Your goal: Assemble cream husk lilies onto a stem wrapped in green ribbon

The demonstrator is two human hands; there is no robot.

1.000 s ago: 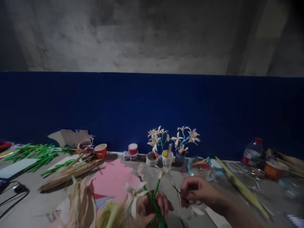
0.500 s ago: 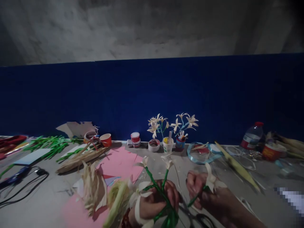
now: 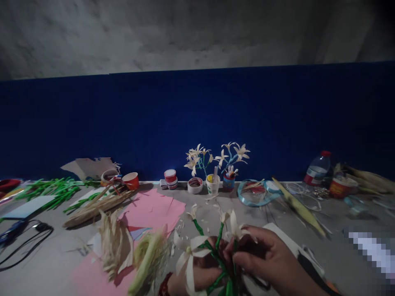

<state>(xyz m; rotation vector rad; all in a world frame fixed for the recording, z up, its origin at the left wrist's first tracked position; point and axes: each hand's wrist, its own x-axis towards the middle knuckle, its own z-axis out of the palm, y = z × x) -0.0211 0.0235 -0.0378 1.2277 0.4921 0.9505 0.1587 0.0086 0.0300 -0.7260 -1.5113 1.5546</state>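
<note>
My left hand (image 3: pixel 203 273), with a reddish bead bracelet at the wrist, is wrapped round a branching flower stem (image 3: pixel 222 263) bound in green. Cream husk-like flowers top its branches, and one large pale flower (image 3: pixel 190 255) covers part of that hand. My right hand (image 3: pixel 261 253) pinches a single cream flower (image 3: pixel 236 230) on a short green stem, held close against the branching stem. The fingertips of both hands nearly meet there, and the left fingers are partly hidden behind the stems.
Pink paper (image 3: pixel 154 211), dried corn husks (image 3: pixel 114 246) and a corn cob (image 3: pixel 145 263) lie to the left, with green wrapped stems (image 3: pixel 49 191) beyond. Cups with finished flowers (image 3: pixel 212 185) stand at the back. Blue ribbon (image 3: pixel 243 199) and a bottle (image 3: pixel 317 170) are to the right.
My right hand has moved left with the single flower, from apart to beside the branching stem. The view has shifted slightly to the right.
</note>
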